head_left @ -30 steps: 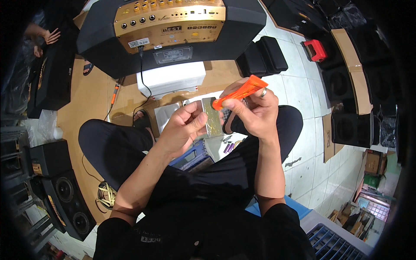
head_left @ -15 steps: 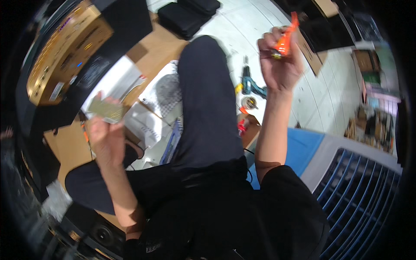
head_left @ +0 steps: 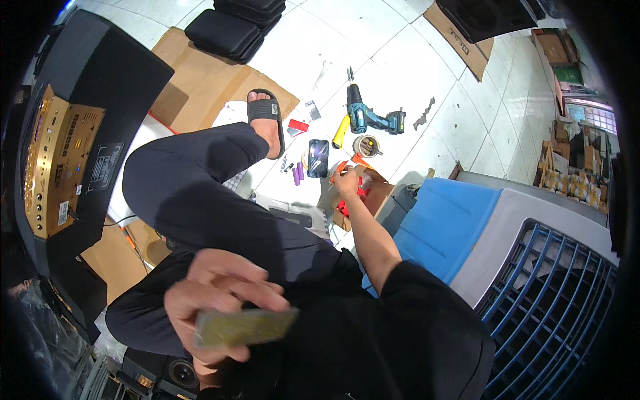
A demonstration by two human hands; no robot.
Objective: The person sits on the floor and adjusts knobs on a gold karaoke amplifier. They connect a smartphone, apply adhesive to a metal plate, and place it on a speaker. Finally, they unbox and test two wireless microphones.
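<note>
My left hand (head_left: 220,293) is raised close in front of my body, fingers closed on a flat, greenish-yellow rectangular plate (head_left: 247,327). The plate's exact kind does not show. My right hand (head_left: 347,183) reaches down to the floor, beside an open cardboard box (head_left: 380,199) with red things (head_left: 363,190) inside. Its fingers close round a slim orange object (head_left: 337,172), partly covered by the hand. Just beyond that hand lie a dark phone (head_left: 319,157), two purple cylindrical cells (head_left: 298,175) and a round container (head_left: 367,146) of small pieces.
A teal cordless drill (head_left: 358,117) and a yellow-handled tool (head_left: 341,132) lie on the white tiles. At left stands a black speaker cabinet with a gold control panel (head_left: 63,163). A blue-and-grey appliance with a grille (head_left: 547,287) stands at right. Black cases (head_left: 223,37) rest farther off.
My right hand has lowered from raised at upper right to beside the box, an orange object in its fingers. My left hand has drawn the plate in toward my body. My view has shifted.
</note>
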